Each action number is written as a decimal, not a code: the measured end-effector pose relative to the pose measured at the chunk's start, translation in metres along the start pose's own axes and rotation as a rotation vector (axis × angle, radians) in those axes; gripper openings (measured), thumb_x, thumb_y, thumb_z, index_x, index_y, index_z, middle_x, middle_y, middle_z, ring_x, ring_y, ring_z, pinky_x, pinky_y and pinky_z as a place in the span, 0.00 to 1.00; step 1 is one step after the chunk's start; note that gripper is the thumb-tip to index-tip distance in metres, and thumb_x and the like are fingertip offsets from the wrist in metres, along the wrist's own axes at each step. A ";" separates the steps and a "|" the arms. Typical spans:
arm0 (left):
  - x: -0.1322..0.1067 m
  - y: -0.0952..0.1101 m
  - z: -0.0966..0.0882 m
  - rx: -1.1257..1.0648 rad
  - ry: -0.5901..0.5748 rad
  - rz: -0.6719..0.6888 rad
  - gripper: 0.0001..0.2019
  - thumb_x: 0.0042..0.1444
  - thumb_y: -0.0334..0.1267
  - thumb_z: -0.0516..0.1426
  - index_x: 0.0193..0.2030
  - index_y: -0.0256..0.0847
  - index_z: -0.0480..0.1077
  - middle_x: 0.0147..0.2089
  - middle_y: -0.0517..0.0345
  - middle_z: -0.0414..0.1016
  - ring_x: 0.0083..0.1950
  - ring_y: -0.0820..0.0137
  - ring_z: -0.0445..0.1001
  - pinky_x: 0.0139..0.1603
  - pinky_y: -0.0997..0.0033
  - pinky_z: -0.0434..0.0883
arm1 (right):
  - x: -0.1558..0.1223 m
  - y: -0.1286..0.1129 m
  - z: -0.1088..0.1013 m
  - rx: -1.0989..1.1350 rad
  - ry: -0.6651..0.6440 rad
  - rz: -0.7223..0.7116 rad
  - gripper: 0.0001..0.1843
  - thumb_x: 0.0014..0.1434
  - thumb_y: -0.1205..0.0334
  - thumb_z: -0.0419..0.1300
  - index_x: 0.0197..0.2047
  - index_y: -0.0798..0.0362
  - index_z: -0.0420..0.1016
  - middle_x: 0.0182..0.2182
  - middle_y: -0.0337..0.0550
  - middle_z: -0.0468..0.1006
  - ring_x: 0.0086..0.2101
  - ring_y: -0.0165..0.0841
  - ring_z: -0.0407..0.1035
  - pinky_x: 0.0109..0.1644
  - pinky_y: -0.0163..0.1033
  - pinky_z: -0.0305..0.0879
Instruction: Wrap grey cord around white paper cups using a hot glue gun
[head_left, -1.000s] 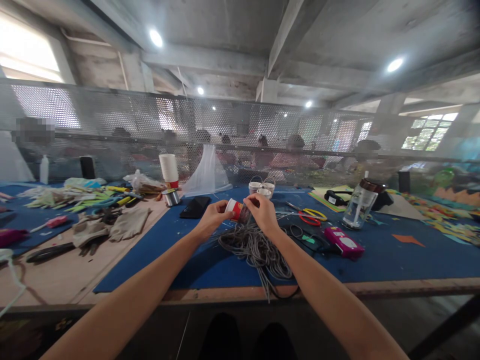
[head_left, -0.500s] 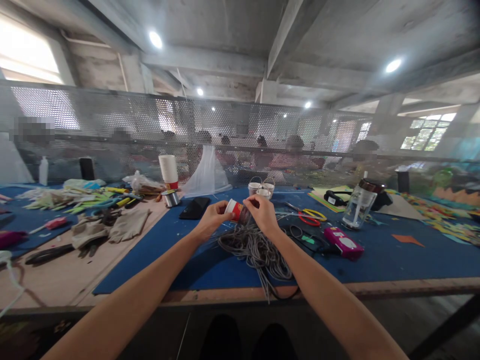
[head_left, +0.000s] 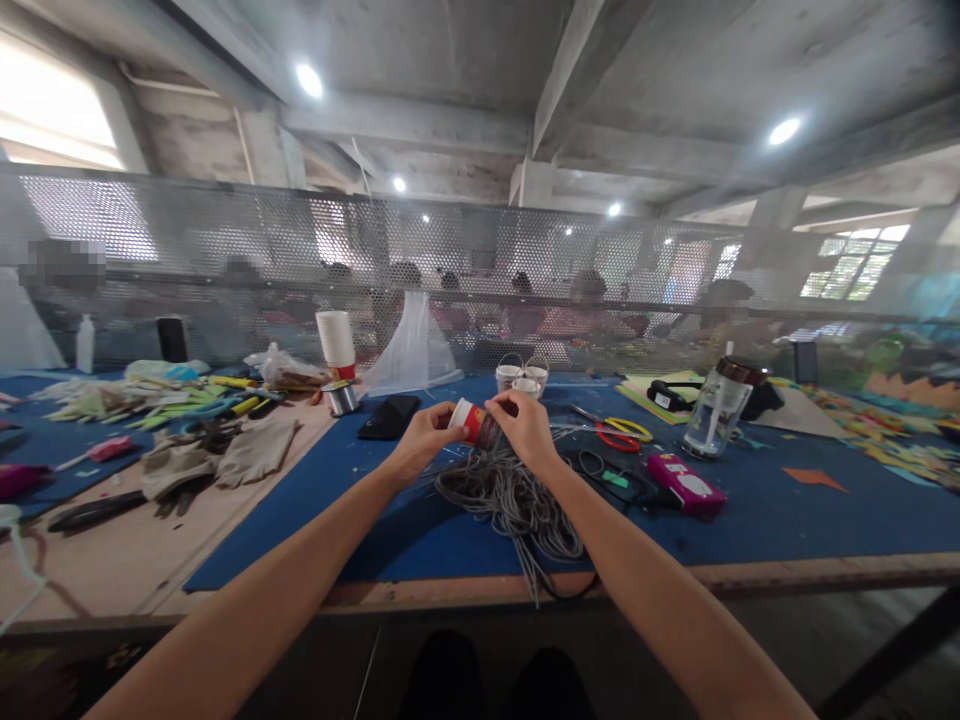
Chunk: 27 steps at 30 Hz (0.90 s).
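My left hand [head_left: 426,437] is closed round a red paper cup [head_left: 471,418], tilted on its side with its white end toward that hand. At the cup's other end, a dark grey-brown band that looks like wound cord covers part of it. My right hand [head_left: 523,425] is closed there in a pinch, seemingly on a strand of the cord; the fingertips hide the exact grip. Just below both hands lies a loose tangle of grey cord [head_left: 521,505], some ends trailing over the table edge. Behind the right hand stand several small cups [head_left: 527,387] with thin loop handles.
Scissors [head_left: 626,433], a magenta box [head_left: 686,485] and a glass bottle [head_left: 716,412] lie or stand to the right. Leftward are a black phone [head_left: 388,417], a wire spool [head_left: 343,398], stacked paper cups [head_left: 336,340] and gloves [head_left: 257,450]. A mesh partition [head_left: 262,240] runs behind.
Both hands stay in nearly the same place on the cup. The whole view has shifted very slightly; nothing was let go or picked up.
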<state>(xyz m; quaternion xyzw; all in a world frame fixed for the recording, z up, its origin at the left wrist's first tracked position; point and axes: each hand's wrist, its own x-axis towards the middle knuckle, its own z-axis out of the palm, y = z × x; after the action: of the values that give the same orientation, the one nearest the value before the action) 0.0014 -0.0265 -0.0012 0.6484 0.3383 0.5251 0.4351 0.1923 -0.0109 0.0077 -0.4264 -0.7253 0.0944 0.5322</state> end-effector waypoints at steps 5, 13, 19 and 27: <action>0.000 -0.002 -0.001 0.012 -0.019 0.002 0.15 0.45 0.39 0.66 0.39 0.36 0.75 0.34 0.57 0.77 0.35 0.67 0.74 0.41 0.69 0.68 | 0.000 0.001 0.001 -0.003 0.007 -0.003 0.11 0.60 0.53 0.60 0.33 0.52 0.77 0.31 0.41 0.79 0.32 0.33 0.71 0.38 0.36 0.63; 0.000 -0.003 -0.001 0.005 -0.025 0.009 0.14 0.45 0.39 0.66 0.39 0.36 0.74 0.34 0.57 0.76 0.35 0.68 0.73 0.40 0.69 0.68 | 0.000 0.000 0.000 -0.007 0.012 -0.004 0.11 0.59 0.54 0.60 0.32 0.52 0.77 0.29 0.41 0.78 0.31 0.33 0.70 0.36 0.35 0.63; 0.001 -0.005 -0.002 -0.007 -0.039 0.003 0.14 0.46 0.38 0.67 0.38 0.37 0.74 0.33 0.57 0.76 0.34 0.68 0.73 0.39 0.69 0.68 | 0.001 0.005 0.002 -0.001 0.001 -0.012 0.10 0.59 0.55 0.61 0.32 0.52 0.77 0.29 0.40 0.78 0.31 0.33 0.70 0.37 0.35 0.63; 0.001 -0.005 -0.002 -0.011 -0.043 0.006 0.13 0.46 0.38 0.67 0.38 0.37 0.74 0.33 0.57 0.76 0.35 0.69 0.73 0.39 0.69 0.68 | 0.001 0.002 0.000 0.023 -0.032 0.027 0.10 0.58 0.55 0.61 0.31 0.52 0.77 0.27 0.39 0.78 0.29 0.32 0.71 0.36 0.35 0.63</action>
<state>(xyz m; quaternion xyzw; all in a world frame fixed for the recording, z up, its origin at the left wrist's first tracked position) -0.0003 -0.0235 -0.0055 0.6581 0.3240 0.5144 0.4443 0.1935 -0.0086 0.0075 -0.4284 -0.7267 0.1166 0.5242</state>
